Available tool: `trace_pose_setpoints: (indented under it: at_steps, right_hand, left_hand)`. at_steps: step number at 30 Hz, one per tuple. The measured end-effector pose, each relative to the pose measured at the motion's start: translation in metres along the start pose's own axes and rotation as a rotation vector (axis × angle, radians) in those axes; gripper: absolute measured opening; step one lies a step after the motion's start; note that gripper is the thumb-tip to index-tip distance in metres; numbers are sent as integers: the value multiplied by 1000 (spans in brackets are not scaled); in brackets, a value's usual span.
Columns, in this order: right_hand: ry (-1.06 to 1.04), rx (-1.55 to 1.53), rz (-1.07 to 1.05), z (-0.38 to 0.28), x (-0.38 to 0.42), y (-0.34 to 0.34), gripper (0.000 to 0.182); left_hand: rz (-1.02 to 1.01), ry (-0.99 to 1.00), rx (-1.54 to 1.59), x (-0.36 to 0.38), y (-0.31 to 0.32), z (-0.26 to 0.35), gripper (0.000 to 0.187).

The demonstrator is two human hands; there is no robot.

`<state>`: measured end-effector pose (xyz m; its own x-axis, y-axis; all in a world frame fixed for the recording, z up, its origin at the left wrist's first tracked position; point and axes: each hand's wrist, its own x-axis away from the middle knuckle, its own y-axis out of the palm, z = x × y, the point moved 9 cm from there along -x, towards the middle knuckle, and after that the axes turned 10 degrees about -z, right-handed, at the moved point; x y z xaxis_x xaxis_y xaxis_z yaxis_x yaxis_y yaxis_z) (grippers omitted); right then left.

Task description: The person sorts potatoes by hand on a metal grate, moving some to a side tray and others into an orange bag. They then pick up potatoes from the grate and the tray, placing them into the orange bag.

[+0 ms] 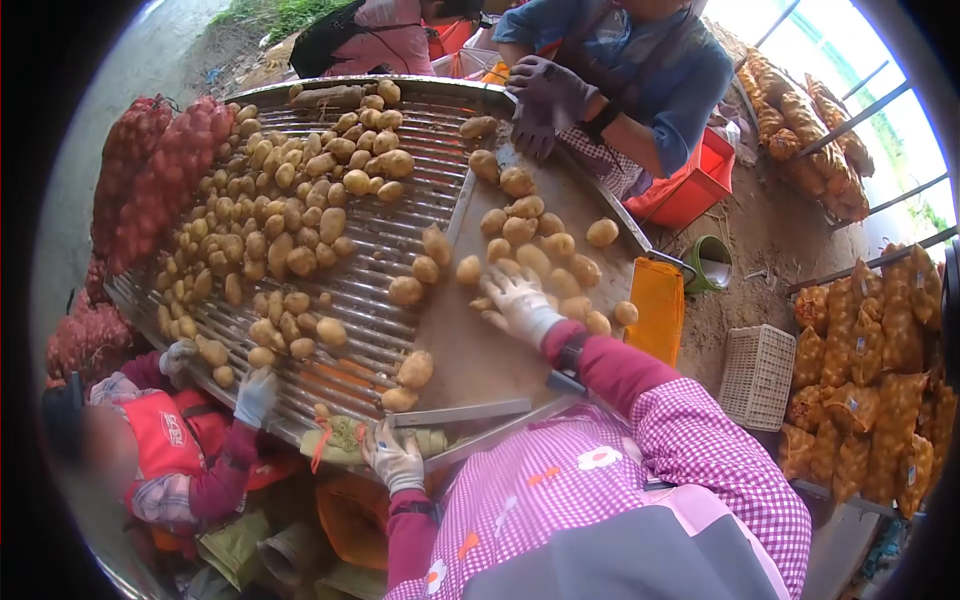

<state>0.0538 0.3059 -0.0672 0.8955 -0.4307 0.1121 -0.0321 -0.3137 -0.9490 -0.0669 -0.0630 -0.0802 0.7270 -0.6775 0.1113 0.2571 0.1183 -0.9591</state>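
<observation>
My right hand [520, 303], in a white glove, lies with its fingers spread on the near side of a group of potatoes [535, 262] on the flat metal tray [455, 345]. Its fingertips touch or nearly touch the potatoes. My left hand [393, 458], gloved too, rests at the near edge of the sorting table beside a rolled green cloth [345, 440], fingers apart. Two potatoes [407, 382] lie on the rollers just beyond it. Many more potatoes [290, 220] cover the slatted rollers [370, 290] to the left.
One co-worker [185, 440] reaches in at lower left; another in blue [650, 80] stands across the tray. An orange chute [655, 310], red crate [690, 180], green bucket [710, 265] and white basket [757, 375] are at right. Filled sacks [870, 360] stand far right, red net sacks [165, 180] left.
</observation>
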Motion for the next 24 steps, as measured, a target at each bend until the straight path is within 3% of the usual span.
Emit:
trace_pose_setpoints:
  at_steps: [1, 3, 5, 8, 10, 12, 13, 14, 15, 16, 18, 20, 22, 24]
  right_hand:
    - [49, -23, 34, 4, 6, -3, 66]
    - [-98, 23, 99, -29, 13, -3, 65]
    - [-376, 57, 19, -83, 9, 33, 66]
    - [-801, -62, -178, -181, 28, 23, 65]
    - [-873, -94, -121, -205, 25, 30, 62]
    - [-905, 19, -203, -203, 2, 51, 58]
    - [-931, 43, 27, -194, -11, 70, 50]
    - [-873, 26, -88, -188, -18, 55, 39]
    - [-828, 51, 14, -178, -30, 62, 30]
    - [-756, 160, -16, -169, -43, 62, 26]
    - [-620, 190, 102, -149, -75, 57, 27]
    - [-624, 178, 104, -138, -104, 39, 40]
    - [-559, 120, -38, -136, -128, 4, 58]
    - [-485, 226, -240, -116, -155, 11, 76]
  left_hand:
    - [-2, 1, 3, 0, -2, 2, 63]
    - [9, 3, 2, -1, -7, 6, 55]
    - [21, 18, 10, -4, -8, 10, 54]
    - [51, 49, -31, -1, -10, 12, 54]
    - [55, 35, -36, 0, -8, 9, 56]
    - [50, 25, -47, 0, -14, 14, 59]
    - [49, 23, -48, 0, -15, 16, 59]
    - [49, 21, -47, -1, -17, 16, 59]
    - [49, 34, -29, -2, -13, 12, 59]
    - [61, 40, -31, -3, -15, 11, 59]
    - [82, 48, -26, -2, -16, 13, 59]
    - [56, 36, -13, -2, -13, 11, 60]
    - [30, 33, -10, -3, -11, 8, 60]
    - [24, 16, -17, -5, -12, 6, 62]
